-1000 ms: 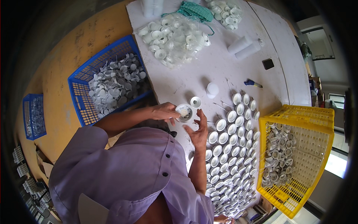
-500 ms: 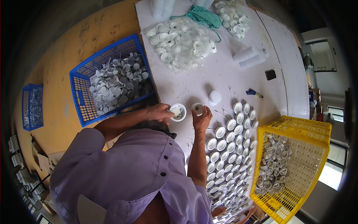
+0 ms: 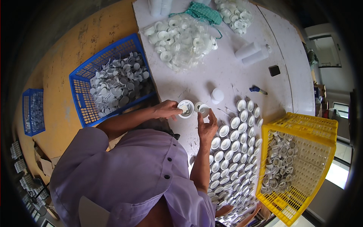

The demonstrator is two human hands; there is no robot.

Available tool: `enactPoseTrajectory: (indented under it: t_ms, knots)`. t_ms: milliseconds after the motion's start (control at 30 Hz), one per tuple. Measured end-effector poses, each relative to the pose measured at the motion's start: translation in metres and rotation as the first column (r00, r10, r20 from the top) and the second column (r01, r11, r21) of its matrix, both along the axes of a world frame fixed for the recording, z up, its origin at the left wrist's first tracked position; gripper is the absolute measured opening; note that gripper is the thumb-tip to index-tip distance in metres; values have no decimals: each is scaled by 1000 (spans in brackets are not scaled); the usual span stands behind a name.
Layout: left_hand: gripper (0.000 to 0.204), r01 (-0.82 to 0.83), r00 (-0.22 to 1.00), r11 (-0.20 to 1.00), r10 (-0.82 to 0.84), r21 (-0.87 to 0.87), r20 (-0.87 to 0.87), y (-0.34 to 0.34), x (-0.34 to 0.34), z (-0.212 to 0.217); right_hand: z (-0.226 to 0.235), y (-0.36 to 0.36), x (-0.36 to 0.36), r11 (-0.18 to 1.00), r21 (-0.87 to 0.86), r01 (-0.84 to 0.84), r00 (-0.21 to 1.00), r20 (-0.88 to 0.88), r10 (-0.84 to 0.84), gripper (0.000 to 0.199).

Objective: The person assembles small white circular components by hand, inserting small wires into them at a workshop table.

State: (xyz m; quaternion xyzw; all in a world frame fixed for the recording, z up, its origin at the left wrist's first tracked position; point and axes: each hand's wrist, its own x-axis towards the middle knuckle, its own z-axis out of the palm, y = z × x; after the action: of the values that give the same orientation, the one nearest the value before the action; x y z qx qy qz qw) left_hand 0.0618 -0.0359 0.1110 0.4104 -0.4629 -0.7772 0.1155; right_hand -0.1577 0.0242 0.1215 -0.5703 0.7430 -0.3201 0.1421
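Observation:
My left hand (image 3: 167, 109) has its fingertips closed on the rim of a round white housing (image 3: 185, 109). Inside that housing lies a pale, speckled disc, too small to make out well. Just to the right, my right hand (image 3: 207, 126) grips a short white cup-like piece (image 3: 203, 110) between thumb and fingers, its round end facing up. The two pieces are side by side above the table, close together. Beyond my right hand a white cylinder (image 3: 217, 95) stands on the white tabletop (image 3: 181, 85).
Many white round fittings (image 3: 234, 147) stand in rows at the right. A blue crate (image 3: 75, 100) of wired discs is on the left, a yellow crate (image 3: 302, 121) on the right. Bagged white parts (image 3: 177, 41) lie at the back. Another person's hands (image 3: 225, 210) show at the bottom.
Both hands have shifted slightly right with their pieces. The white cup-like piece has tilted and moved closer to the round housing.

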Motion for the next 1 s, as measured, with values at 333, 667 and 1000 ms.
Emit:
enactPoseTrajectory:
  t_ms: [333, 667, 1000]
  knots:
    - [37, 71, 984, 993, -86, -96, -155, -1, -33, 9, 46, 11, 17, 962, -78, -261, 963, -87, 254, 62]
    - [33, 58, 976, 981, -94, -184, -196, 5, -50, 4, 45, 25, 4, 995, -25, -97, 913, 395, 99, 73]
    - [29, 128, 990, 956, -140, -265, -27, 11, -68, 19, 24, 39, -6, 994, 82, 76, 771, 627, -110, 30]
